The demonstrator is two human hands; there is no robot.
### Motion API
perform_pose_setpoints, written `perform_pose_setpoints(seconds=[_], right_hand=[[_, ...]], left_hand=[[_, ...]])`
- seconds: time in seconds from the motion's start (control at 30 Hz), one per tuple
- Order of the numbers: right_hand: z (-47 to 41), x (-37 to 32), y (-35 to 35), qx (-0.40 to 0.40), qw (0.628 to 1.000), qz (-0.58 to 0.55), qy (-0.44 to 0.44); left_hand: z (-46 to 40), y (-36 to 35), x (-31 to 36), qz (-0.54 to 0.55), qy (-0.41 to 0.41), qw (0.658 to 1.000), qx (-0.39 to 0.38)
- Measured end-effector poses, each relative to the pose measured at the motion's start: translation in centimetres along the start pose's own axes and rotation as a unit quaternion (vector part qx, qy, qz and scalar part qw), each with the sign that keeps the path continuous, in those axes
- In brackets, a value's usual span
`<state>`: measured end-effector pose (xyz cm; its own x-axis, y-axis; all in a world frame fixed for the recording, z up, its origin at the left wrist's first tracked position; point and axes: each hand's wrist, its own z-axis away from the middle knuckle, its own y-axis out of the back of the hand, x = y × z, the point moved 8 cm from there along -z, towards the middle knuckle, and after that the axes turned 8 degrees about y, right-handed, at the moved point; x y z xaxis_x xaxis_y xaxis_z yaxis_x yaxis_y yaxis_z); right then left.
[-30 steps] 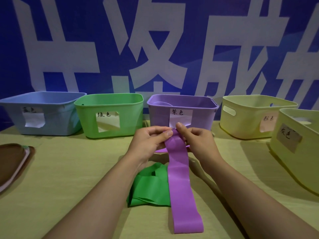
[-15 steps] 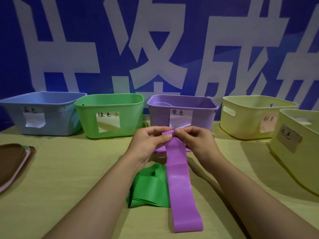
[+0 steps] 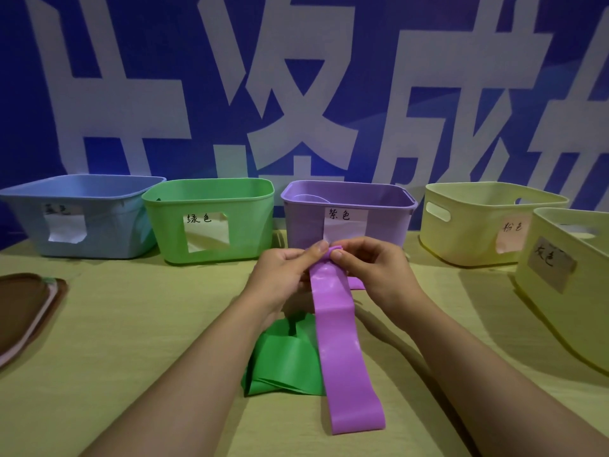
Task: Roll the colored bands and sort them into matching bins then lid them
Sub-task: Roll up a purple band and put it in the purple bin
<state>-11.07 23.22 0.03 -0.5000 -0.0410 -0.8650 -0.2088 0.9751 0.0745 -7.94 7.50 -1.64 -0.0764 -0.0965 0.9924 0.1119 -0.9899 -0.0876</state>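
A purple band (image 3: 342,351) stretches from my fingers down across the table toward me. My left hand (image 3: 283,275) and my right hand (image 3: 375,272) pinch its far end, where a small roll has formed between the thumbs and fingertips. A crumpled green band (image 3: 283,361) lies on the table under my left wrist, partly covered by the purple one. Behind the hands stands the purple bin (image 3: 349,209). To its left are the green bin (image 3: 211,219) and the blue bin (image 3: 82,216).
Two pale yellow bins, one (image 3: 481,222) at the back right and one (image 3: 573,282) nearer on the right edge, carry paper labels. Stacked lids (image 3: 26,308) lie at the left table edge. A blue banner with white characters fills the wall behind.
The far end of the purple band has been curled over into a small roll between my fingertips. Both hands stay in place in front of the purple bin.
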Motion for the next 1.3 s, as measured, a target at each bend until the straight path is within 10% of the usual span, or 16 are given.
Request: perform_pose_setpoints(seconds=[1.3], right_hand=[[0.30, 0.25, -0.22, 0.018, 1.000, 0.006, -0.025]], left_hand=[[0.05, -0.53, 0.40, 0.068, -0.008, 0.997, -0.044]])
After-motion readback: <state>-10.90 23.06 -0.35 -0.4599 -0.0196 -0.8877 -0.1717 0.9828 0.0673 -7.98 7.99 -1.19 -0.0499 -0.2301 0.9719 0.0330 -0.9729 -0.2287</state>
